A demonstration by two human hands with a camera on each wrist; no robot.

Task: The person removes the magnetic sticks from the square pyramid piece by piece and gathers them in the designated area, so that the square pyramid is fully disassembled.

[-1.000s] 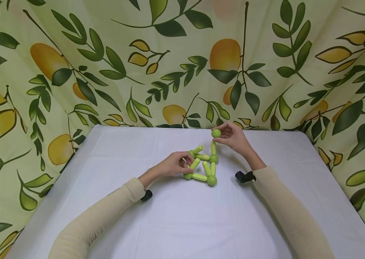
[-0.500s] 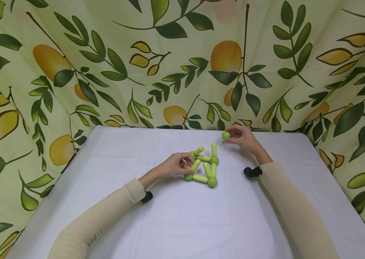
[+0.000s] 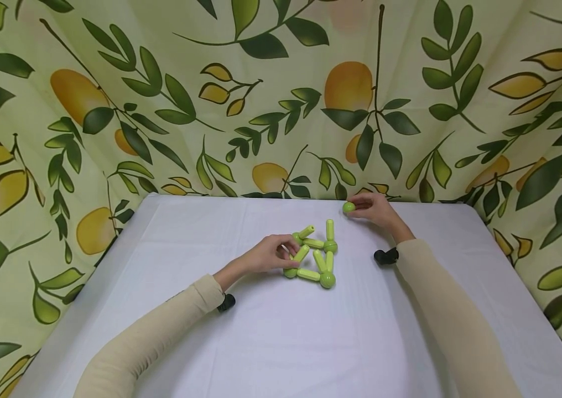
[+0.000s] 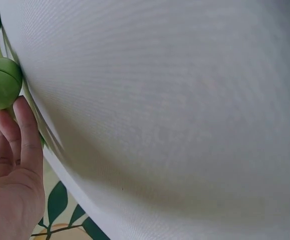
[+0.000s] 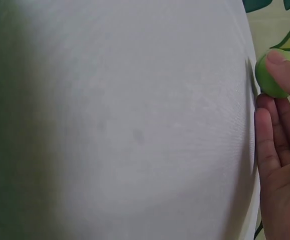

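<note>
Right hand (image 3: 378, 211) pinches green ball (image 3: 348, 207), far right of rod frame (image 3: 313, 255) (upright rod nearest); left hand (image 3: 268, 254) grips frame's left side.

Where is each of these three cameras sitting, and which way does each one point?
Head: worn on the head, looking forward and down at the white table; both sleeved arms, the left hand and right hand show.
Left wrist: looks along the tabletop; the left hand's fingers touch a green ball of the rod-and-ball figure.
Right wrist: looks across the tabletop; the right hand pinches a loose green ball.
Shared: that loose ball appears in head and right wrist views.
</note>
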